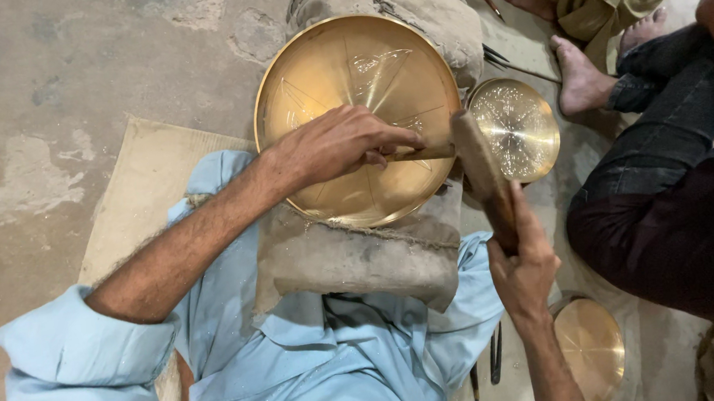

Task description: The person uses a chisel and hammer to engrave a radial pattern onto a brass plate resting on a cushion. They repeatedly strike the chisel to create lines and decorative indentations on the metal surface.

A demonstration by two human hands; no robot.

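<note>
A large round brass plate (338, 66) with engraved star lines rests on a grey sack pad (353, 256) across my lap. My left hand (336, 145) lies over the plate and is shut on a thin metal chisel (425, 153) held flat, its tip pointing right. My right hand (522, 264) is shut on the handle of a wooden mallet (482, 169), whose head stands right at the chisel's end, near the plate's right rim.
A smaller engraved brass plate (514, 127) lies right of the large one. Another plain brass plate (591, 347) sits by my right wrist. Dark tools (495, 355) lie on the floor. Two other people sit at the right, their bare feet (579, 81) near the small plate. Cardboard (143, 183) lies left.
</note>
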